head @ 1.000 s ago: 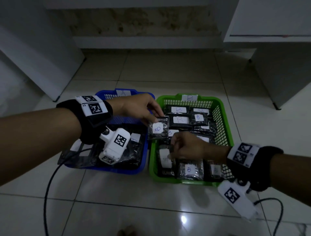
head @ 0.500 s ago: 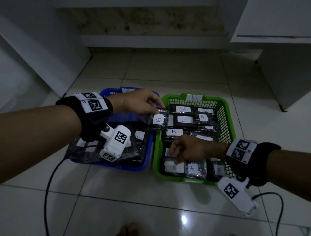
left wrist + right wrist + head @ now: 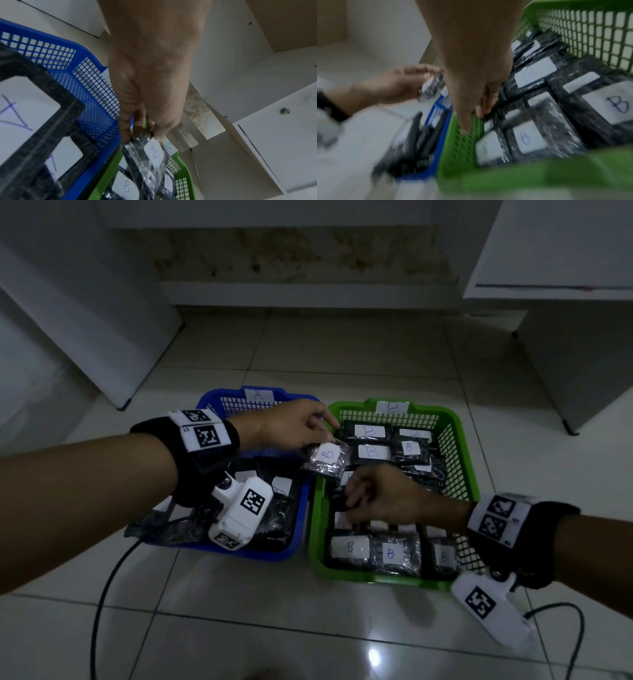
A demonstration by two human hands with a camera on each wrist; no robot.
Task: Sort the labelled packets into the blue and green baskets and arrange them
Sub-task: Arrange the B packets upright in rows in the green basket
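My left hand pinches a clear packet of dark parts with a white B label and holds it above the wall between the two baskets. The left wrist view shows thumb and fingers on the packet's top edge. The green basket, tagged B, holds several B packets in rows. My right hand reaches down among the packets at its left side, fingertips by the green wall; its grasp is blurred. The blue basket, tagged A, holds dark packets.
Both baskets sit side by side on a glossy tiled floor. Black cables trail from each wrist camera across the tiles. A white cabinet stands at the back right and a white panel at the back left.
My left hand has carried the B packet a little toward the far end of the green basket. My right hand has stayed low among the packets at the basket's left side.
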